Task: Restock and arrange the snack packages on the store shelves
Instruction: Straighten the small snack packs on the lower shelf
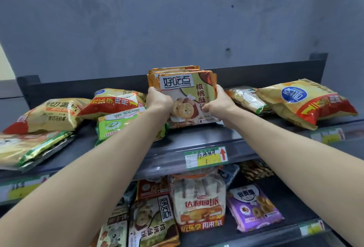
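Gripping the cookie packs (pixel 188 91) by their side edges, left hand (pixel 160 101) and right hand (pixel 218 102) curled round them; I judge them light, slippery, crushable.

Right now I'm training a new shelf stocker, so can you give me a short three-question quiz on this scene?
1. True or false: both the left hand and the right hand grip the upright stack of cookie packs.
2. Which shelf holds the purple bag: A upper, B lower?
3. What colour is the arrow on the price tag below the stack?
Key: 1 true; 2 B; 3 red.
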Motion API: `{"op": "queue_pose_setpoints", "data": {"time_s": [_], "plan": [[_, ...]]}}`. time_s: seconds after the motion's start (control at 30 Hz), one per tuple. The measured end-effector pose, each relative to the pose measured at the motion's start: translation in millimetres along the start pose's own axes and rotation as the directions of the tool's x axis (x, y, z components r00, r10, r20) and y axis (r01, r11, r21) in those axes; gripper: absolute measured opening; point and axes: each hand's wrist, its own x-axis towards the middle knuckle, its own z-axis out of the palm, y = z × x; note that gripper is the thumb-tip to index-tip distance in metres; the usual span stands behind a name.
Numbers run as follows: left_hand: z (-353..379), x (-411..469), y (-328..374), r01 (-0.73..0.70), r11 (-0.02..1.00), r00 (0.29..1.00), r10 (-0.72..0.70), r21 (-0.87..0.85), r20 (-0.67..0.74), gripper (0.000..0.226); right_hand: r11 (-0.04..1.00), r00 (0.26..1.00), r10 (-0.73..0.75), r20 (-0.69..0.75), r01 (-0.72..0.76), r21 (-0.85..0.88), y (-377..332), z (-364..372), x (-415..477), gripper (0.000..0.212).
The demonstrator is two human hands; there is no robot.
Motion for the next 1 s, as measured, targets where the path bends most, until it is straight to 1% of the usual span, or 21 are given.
{"op": "queue_pose_setpoints", "data": {"time_s": [0.1,0.2,0.33,0.4,0.5,0.6,0.67,0.73,0.83,0.9,1.0], "plan": [[-1,5,2,0.014,0.999,1.000,-0.014,0.043,0.004,0.036,1.000,1.000,0.000,0.009,0.000,0.015,0,0,3,0.059],[-1,5,1,0.039,0.999,0.999,-0.040,0.020,0.019,0.032,1.000,1.000,0.009,0.022,-0.010,0.028,0,-1,6,0.055],[-4,1,0,0.053,0.999,0.997,-0.053,0.014,0.050,0.020,0.998,0.998,0.002,0.061,-0.007,0.067,0,-3,6,0.054],[-5,-3,2,0.061,0.998,0.996,-0.063,0.031,0.063,0.024,0.997,0.994,-0.007,0.105,0.000,0.072,-1,-8,3,0.056],[-6,-15,8,0.049,0.997,0.995,-0.055,0.066,0.084,0.036,0.999,0.986,-0.029,0.163,0.022,0.044,-1,-16,-2,0.055],[-8,-28,15,0.007,0.997,0.996,-0.015,0.083,0.087,0.039,0.998,0.982,-0.058,0.182,0.054,0.024,0,-20,-7,0.055],[-10,-40,21,-0.028,0.995,0.997,0.020,0.096,0.077,0.040,0.995,0.982,-0.092,0.166,0.096,-0.019,0,-19,-9,0.056],[-10,-51,25,-0.060,0.993,0.997,0.054,0.098,0.062,0.044,0.984,0.981,-0.132,0.144,0.147,-0.098,-1,-19,-15,0.056],[-12,-72,33,-0.124,0.985,0.992,0.119,0.121,0.051,0.045,0.962,0.976,-0.188,0.106,0.205,-0.180,-2,-24,-32,0.049],[-14,-90,37,-0.156,0.980,0.987,0.149,0.123,0.064,0.042,0.949,0.967,-0.236,0.100,0.252,-0.192,-4,-29,-46,0.051],[-15,-121,40,-0.182,0.978,0.979,0.170,0.098,0.116,0.032,0.917,0.937,-0.330,0.112,0.346,-0.198,-5,-40,-73,0.053]]}}
